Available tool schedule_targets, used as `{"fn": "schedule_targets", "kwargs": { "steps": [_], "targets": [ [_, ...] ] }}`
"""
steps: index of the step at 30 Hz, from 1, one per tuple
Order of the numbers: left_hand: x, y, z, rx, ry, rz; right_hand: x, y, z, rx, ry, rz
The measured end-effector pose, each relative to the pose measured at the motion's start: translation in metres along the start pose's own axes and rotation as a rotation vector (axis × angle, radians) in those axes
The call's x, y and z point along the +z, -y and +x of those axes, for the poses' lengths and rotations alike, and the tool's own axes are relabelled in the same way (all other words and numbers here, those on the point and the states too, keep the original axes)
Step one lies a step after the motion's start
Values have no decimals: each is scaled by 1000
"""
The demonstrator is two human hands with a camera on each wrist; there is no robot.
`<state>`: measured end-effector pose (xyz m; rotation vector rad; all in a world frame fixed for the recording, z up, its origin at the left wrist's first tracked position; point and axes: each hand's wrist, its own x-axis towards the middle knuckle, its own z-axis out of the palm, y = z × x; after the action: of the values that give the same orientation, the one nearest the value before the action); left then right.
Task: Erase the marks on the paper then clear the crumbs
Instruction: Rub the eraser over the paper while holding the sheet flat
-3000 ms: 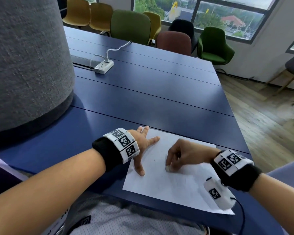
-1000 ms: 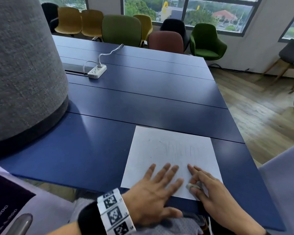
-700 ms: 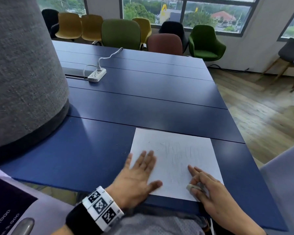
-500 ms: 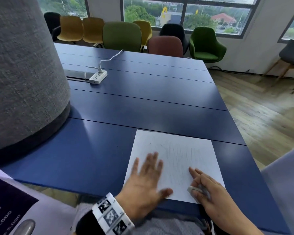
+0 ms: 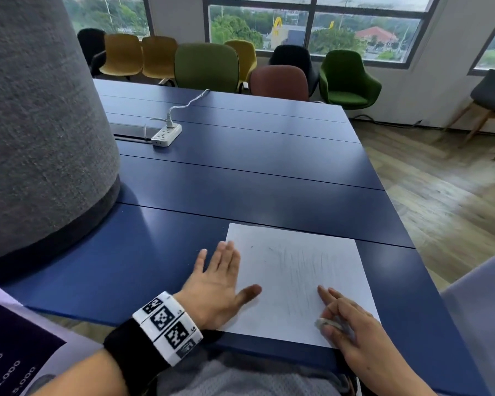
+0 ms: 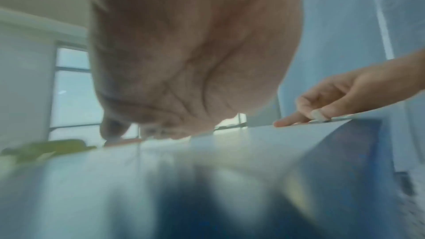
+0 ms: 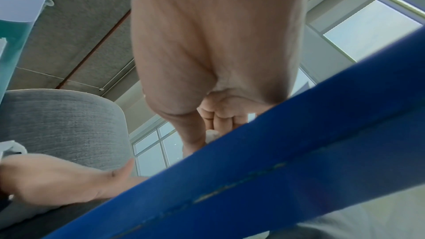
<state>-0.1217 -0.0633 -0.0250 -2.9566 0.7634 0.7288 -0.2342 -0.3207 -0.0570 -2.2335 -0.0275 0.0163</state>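
Observation:
A white paper (image 5: 295, 284) lies on the blue table (image 5: 240, 181) near its front edge, with faint grey pencil streaks (image 5: 303, 264) across its middle. My left hand (image 5: 223, 270) lies flat and open over the paper's left edge, fingers straight and thumb out on the sheet. My right hand (image 5: 337, 312) rests on the near right corner and pinches a small white eraser (image 5: 326, 324) between thumb and curled fingers, index finger stretched onto the paper. The eraser (image 6: 318, 115) also shows in the left wrist view, and peeks out as eraser (image 7: 212, 134) in the right wrist view.
A big grey fabric column (image 5: 35, 124) stands on the table's left. A white power strip (image 5: 166, 134) with its cord lies further back. Coloured chairs (image 5: 206, 67) line the far edge. Wooden floor (image 5: 440, 195) drops off to the right.
My flat left hand has swept back and forth over the paper's near half and now sits further left, at its left edge. The right hand has stayed at the near right corner, eraser in its fingers.

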Motion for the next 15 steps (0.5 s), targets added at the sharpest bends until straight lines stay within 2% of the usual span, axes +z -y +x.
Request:
{"fn": "schedule_targets", "kwargs": {
  "steps": [3, 6, 10, 13, 15],
  "targets": [
    [-13, -19, 8, 98, 20, 139, 1, 0, 0, 3, -7, 13],
    [-21, -38, 25, 192, -24, 255, 0, 1, 0, 22, 1, 24],
    [-13, -56, 51, 372, -10, 293, -1, 0, 0, 27, -4, 43],
    [-7, -53, 59, 391, 23, 236, 0, 0, 0, 34, -7, 70],
    [-9, -41, 57, 337, 21, 209, 2, 0, 1, 44, -10, 107]
  ]
}}
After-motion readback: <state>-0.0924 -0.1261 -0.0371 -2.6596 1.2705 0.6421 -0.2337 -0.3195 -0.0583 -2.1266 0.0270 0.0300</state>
